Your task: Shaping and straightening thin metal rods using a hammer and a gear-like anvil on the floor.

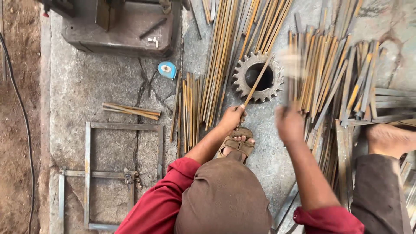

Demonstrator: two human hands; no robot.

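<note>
Your left hand is closed around the near end of a thin metal rod, pinching it tight just above your sandaled foot. The rod slants up and to the right, so its far end lies across the big steel gear, over the round hole in the middle. The gear lies flat on the concrete floor, wedged between two heaps of rods.

Your right hand is fisted around a handle, and the hammer on it is just a blur above the gear's right edge, so you can't make out the head properly. It's right beside the rod, but whether it touches anything is impossible to tell.

Around you: a long bundle of rods runs toward the top edge of the floor left of the gear, and a messier pile fans out on the right. A small loose bunch lies on its own further left, near a blue tape measure. At the floor's near left corner there's a welded flat-bar frame, and a heavy machine base is at the far left.
</note>
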